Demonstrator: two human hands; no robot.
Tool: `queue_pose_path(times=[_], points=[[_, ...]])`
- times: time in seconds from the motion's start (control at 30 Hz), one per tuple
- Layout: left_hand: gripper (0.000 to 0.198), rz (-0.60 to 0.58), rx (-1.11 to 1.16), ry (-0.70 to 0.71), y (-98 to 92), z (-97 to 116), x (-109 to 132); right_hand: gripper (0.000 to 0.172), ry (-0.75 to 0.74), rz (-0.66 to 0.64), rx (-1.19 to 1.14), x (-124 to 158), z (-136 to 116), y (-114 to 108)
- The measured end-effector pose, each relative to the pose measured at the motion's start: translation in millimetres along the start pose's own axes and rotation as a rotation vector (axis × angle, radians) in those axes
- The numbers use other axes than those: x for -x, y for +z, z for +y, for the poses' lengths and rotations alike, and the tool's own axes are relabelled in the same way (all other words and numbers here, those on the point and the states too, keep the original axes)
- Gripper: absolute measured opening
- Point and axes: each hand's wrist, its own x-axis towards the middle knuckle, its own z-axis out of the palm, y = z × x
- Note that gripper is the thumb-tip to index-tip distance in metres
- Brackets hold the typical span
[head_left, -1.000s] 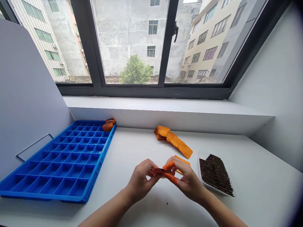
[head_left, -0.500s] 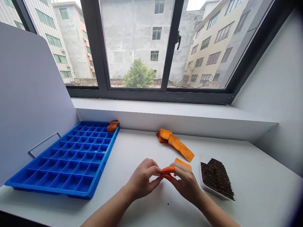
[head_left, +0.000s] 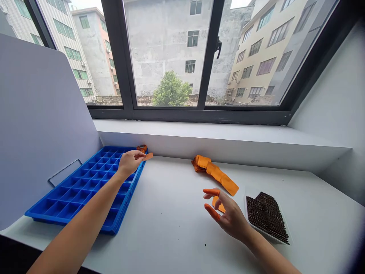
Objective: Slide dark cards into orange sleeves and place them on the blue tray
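My left hand (head_left: 131,161) is over the far right corner of a blue compartment tray (head_left: 71,196). Its fingers pinch a small flat orange piece (head_left: 148,156), which sticks out to the right past the tray's edge. Behind the fingers, other orange pieces (head_left: 142,147) lie in the corner compartments, partly hidden by the hand. My right hand (head_left: 225,213) hovers over the white table, fingers apart and nothing held. Orange finger cots cover its thumb and a fingertip. Just behind it lies one flat orange piece (head_left: 219,204), partly covered by the fingers.
A fanned stack of orange pieces (head_left: 221,177) lies at the back middle of the table. To the right, a white box (head_left: 268,238) holds rows of thin dark brown pieces (head_left: 268,217). A wire handle (head_left: 64,170) stands at the tray's left, by a pale panel (head_left: 42,114).
My left hand has moved from the middle to the tray's far corner, carrying an orange piece. The right hand has let go and spread its fingers. The view has shifted slightly.
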Motion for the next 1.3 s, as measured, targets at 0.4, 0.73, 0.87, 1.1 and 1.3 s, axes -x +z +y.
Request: queue_pose_path(times=[0.4,0.73,0.87,1.1,1.3], points=[[0.025,0.072,-0.292,-0.273,-16.6,-121,-80,0.034,-0.011,-0.061,0.011,-1,-6,-4],[0.023,0.176,-0.314,-0.208,4.3,-134,-84,0.034,-0.034,-0.101,0.007,0,-4,-5],[0.023,0.179,-0.325,-0.143,12.2,-139,-82,0.037,-0.064,-0.134,0.02,0,-3,-5],[0.019,0.06,-0.372,-0.051,12.0,-147,-80,0.041,-0.08,-0.142,0.02,0,-2,-2],[0.017,0.093,-0.398,-0.089,19.2,-154,-78,0.041,-0.077,-0.173,0.055,3,4,0]])
